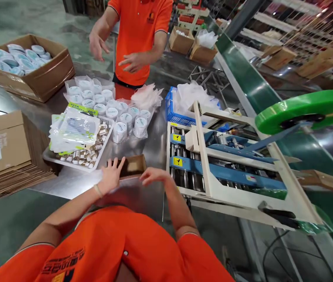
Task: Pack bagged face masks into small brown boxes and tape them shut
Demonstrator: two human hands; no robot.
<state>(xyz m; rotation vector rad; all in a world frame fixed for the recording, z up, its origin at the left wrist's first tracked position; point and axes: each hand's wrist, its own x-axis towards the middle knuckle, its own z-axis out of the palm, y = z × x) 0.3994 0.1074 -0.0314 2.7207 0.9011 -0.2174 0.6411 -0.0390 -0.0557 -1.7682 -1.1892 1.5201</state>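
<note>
A small open cardboard box [137,160] lies on the metal table in front of me, with its brown inside showing. My left hand [111,176] rests on its left end, fingers stretched out and spread. At the near right corner of the box, my right hand [154,176] has its fingers bent and closed on the edge. Just left of my left hand is a white tray [94,167] of small bottles [85,156], with flat printed mask packets [76,127] piled on top. Beyond the box stand bagged white round containers [120,132] in rows.
Flattened cartons [4,141] are stacked at left, behind them a large carton [44,78] of round containers. On the right stands a roller sealing machine [213,164] with green tape [304,109]. A blue crate [170,109] holds plastic bags. A co-worker [138,39] stands opposite.
</note>
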